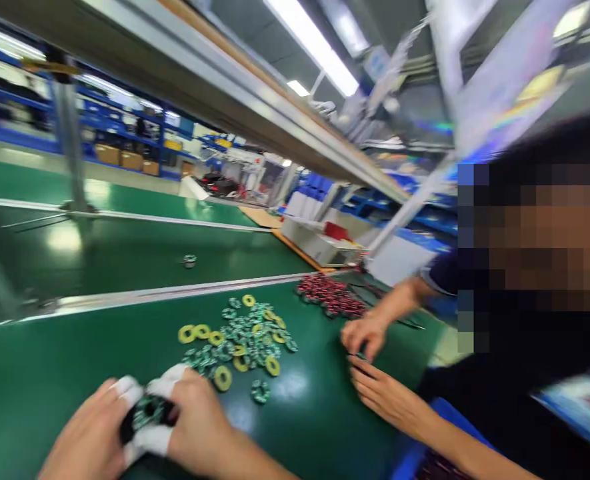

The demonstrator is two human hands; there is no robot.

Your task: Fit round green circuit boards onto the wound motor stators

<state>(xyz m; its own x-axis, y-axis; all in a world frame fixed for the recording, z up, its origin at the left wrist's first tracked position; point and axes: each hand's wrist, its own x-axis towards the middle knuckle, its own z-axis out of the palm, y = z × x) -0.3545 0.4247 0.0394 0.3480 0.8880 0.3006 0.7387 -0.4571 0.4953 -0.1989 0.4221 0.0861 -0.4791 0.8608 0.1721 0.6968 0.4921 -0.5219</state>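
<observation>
Low in the head view, my left hand (92, 427) and my right hand (195, 420) are closed from both sides around a green ring-shaped part (148, 412) with black material around it. White coverings wrap several of my fingertips. Just beyond my hands lies a loose pile of green-and-white ring-shaped parts (239, 333), with yellow rings (223, 378) mixed in. One green ring-shaped part (261, 391) sits apart, to the right of my right hand. Blur hides the fine detail of the held part.
A co-worker's hands (375, 360) work on a small dark piece at the right. Red-and-black parts (329, 295) are heaped beyond them. One small part (189, 261) stands on the farther green surface. A metal post (69, 140) and overhead beam (255, 87) frame the bench.
</observation>
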